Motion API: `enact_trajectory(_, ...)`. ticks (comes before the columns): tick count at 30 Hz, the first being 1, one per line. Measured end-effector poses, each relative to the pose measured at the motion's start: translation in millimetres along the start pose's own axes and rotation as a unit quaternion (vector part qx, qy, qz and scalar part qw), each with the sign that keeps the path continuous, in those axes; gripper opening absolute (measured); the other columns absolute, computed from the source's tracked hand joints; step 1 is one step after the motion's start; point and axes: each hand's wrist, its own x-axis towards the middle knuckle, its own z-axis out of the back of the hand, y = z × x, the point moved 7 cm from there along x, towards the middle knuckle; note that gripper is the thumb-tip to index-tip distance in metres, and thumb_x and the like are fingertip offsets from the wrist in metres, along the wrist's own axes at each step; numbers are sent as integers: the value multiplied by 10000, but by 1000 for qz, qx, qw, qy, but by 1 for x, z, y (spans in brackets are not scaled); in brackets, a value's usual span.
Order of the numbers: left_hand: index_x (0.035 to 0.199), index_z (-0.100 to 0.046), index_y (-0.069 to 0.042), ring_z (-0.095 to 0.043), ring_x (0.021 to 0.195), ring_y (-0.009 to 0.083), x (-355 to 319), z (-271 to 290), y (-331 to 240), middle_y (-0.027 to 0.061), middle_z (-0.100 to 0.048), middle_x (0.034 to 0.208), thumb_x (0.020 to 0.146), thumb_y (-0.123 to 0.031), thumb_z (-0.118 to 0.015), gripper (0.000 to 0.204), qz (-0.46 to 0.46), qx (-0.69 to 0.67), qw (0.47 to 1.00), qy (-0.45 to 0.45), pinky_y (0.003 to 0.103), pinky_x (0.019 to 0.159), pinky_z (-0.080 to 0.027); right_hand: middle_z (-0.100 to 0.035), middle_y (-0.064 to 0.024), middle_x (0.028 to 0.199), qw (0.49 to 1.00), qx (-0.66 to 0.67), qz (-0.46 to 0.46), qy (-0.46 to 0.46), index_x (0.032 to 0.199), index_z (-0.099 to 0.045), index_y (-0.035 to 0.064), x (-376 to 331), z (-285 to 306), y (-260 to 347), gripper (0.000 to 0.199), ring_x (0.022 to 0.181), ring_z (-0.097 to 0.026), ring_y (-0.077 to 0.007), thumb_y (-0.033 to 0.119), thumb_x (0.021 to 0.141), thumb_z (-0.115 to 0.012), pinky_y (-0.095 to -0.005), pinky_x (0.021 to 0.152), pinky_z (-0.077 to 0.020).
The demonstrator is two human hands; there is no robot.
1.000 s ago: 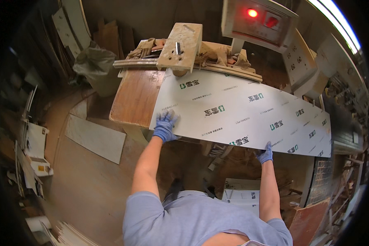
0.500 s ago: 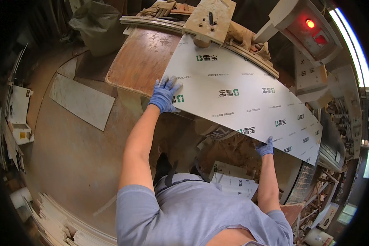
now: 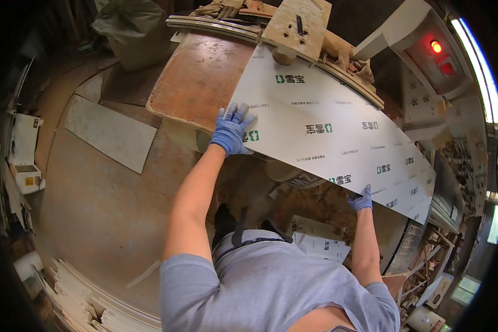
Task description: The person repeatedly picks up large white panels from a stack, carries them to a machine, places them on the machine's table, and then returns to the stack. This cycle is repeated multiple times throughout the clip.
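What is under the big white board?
The white board lies partly on a brown table; wood scraps show below its overhanging edge. What lies directly beneath is covered.

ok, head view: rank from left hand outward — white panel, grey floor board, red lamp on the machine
1. white panel: under the left hand, which lies flat on its near corner.
2. grey floor board: on the floor, to the left of the hand.
3. red lamp: on the machine, far upper right.

A single head-worn fisheye looks steeply down from above the shoulders, facing forward over both arms; the left grip (image 3: pixel 231 130) sits mid-frame, the counter (image 3: pixel 196 77) just beyond it.
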Motion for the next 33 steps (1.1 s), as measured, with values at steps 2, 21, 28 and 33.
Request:
enact_trajectory(2, 1367, -365, -245, -201, 1351, 373, 0, 0, 0, 113, -255, 1468, 474, -610, -740, 1035, 4, -13, 1000, 22, 575, 1079, -121, -581, -65, 1197, 997, 63, -22, 48, 1207, -529, 164, 9, -20, -20, 550, 1027, -561, -300, 573, 839, -517, -488, 854, -477)
enact_trajectory(21, 1453, -160, -245, 10, 1382, 416, 30, 12, -7, 128, -27, 1523, 428, -530, -822, 1253, -54, -14, 974, 219, 620, 1066, -14, -578, -174, 1134, 929, 182, 222, -235, 1205, -465, -42, 21, -16, -43, 754, 830, -616, -300, 453, 710, -747, -410, 704, -558)
enact_trajectory(28, 1454, -146, -221, 32, 1371, 442, 32, 16, -10, 164, -11, 1513, 428, -546, -823, 1271, -47, 29, 966, 252, 598, 1078, -26, -557, -206, 1164, 908, 151, 237, -313, 1247, -421, -42, -54, -61, -44, 788, 873, -621, -306, 439, 715, -746, -409, 747, -557)
enact_trajectory(33, 1450, -159, -223, 18, 1371, 443, 32, 17, -10, 166, -23, 1511, 425, -541, -825, 1263, -55, 19, 972, 229, 599, 1078, -30, -577, -195, 1128, 897, 132, 251, -339, 1228, -429, -49, -46, -58, -42, 764, 864, -620, -309, 440, 728, -736, -447, 743, -550)
